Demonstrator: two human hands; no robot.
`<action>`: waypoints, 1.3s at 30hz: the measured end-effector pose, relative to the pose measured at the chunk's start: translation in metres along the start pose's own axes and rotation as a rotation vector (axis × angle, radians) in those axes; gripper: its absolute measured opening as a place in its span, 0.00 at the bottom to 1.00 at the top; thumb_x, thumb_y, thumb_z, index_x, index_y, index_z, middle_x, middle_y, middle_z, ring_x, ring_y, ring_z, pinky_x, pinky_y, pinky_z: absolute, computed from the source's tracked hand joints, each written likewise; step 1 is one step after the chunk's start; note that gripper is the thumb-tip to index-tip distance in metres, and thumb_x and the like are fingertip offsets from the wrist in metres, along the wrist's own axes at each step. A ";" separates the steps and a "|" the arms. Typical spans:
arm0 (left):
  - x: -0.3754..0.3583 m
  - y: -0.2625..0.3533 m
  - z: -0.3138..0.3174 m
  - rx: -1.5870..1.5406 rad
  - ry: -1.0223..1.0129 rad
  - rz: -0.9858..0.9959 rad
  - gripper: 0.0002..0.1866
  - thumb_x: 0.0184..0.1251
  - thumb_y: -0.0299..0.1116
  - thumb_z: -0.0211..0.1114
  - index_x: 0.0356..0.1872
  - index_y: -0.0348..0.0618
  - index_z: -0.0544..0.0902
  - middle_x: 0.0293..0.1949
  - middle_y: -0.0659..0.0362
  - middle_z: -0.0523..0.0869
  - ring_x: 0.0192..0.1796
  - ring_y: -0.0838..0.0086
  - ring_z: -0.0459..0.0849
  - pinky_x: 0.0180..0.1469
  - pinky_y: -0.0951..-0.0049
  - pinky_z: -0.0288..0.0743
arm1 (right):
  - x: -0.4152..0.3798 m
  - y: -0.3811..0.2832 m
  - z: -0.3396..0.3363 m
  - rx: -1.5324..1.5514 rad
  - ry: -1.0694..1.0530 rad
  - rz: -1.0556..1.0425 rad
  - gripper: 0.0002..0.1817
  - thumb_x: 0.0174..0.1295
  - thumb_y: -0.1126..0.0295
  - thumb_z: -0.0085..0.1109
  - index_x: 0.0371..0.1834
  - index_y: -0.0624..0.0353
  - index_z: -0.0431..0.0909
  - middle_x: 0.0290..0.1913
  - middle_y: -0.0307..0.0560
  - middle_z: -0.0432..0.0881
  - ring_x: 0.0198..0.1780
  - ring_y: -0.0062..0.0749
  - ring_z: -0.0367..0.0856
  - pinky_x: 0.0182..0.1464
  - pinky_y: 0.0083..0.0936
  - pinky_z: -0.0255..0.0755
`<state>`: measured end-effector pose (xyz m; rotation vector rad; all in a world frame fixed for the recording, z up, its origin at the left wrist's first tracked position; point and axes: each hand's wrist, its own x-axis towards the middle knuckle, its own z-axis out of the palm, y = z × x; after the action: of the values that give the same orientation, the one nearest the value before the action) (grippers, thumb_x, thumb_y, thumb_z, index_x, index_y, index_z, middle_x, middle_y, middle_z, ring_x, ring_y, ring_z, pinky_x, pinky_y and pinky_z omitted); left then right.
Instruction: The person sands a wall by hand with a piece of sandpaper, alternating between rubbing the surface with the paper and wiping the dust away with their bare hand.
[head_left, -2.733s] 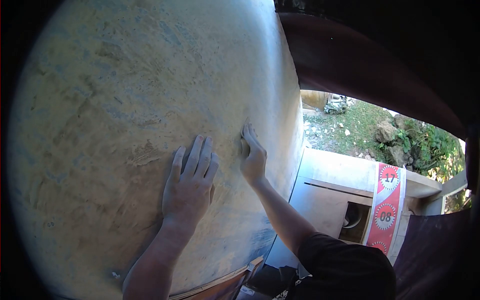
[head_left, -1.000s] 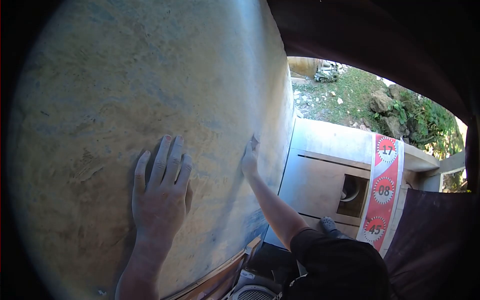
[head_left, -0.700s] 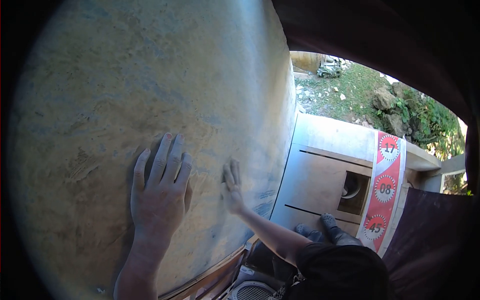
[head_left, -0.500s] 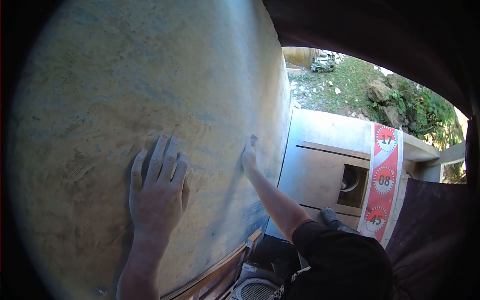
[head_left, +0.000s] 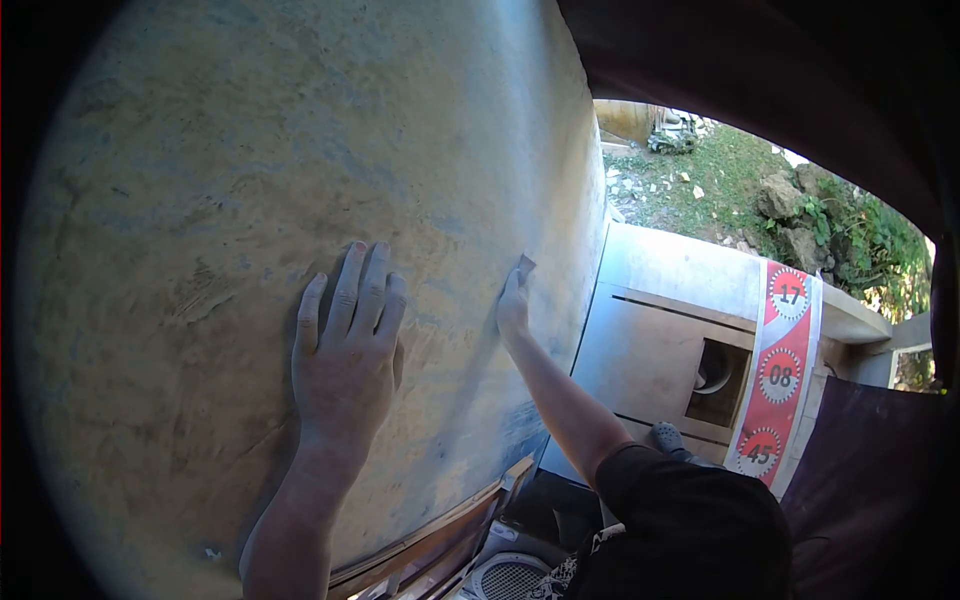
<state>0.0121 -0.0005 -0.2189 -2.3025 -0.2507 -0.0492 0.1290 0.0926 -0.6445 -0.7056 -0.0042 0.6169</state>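
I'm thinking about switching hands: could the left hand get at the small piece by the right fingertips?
Probably yes: only pale surface shows between the left hand and the small piece, though the right hand seems to hold it.

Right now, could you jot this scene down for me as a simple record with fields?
Surface: large, pale, blotchy
Left hand: laid on the surface, palm down, fingers spread
Right hand: edge-on at the surface, a small flat piece at its far end; grip unclear
Nearby: a board with a square opening; a red-and-white strip reading 17, 08, 45
Outside: grass, rocks
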 end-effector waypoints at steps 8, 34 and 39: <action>0.005 -0.013 -0.019 0.043 0.097 -0.215 0.27 0.69 0.42 0.70 0.69 0.59 0.81 0.82 0.66 0.71 0.85 0.70 0.63 0.85 0.47 0.49 | -0.186 -0.112 0.115 -0.791 -0.360 -0.619 0.36 0.81 0.64 0.46 0.91 0.46 0.51 0.92 0.56 0.35 0.91 0.56 0.25 0.88 0.52 0.23; 0.014 -0.041 -0.035 0.069 0.228 -0.269 0.24 0.69 0.43 0.69 0.66 0.61 0.83 0.82 0.68 0.70 0.85 0.74 0.62 0.85 0.52 0.52 | -0.026 -0.120 0.091 -0.606 -0.054 -0.332 0.34 0.88 0.61 0.37 0.91 0.58 0.42 0.92 0.58 0.40 0.92 0.45 0.34 0.88 0.40 0.31; 0.013 -0.040 -0.037 0.055 0.229 -0.243 0.22 0.69 0.42 0.69 0.64 0.59 0.84 0.80 0.67 0.72 0.84 0.74 0.64 0.85 0.53 0.53 | -0.161 -0.128 0.092 -0.875 -0.247 -0.533 0.31 0.87 0.65 0.40 0.89 0.60 0.52 0.91 0.61 0.44 0.91 0.52 0.39 0.88 0.43 0.33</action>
<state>0.0181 0.0014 -0.1634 -2.1775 -0.4062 -0.4209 0.0455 -0.0134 -0.4643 -1.4029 -0.7063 0.1540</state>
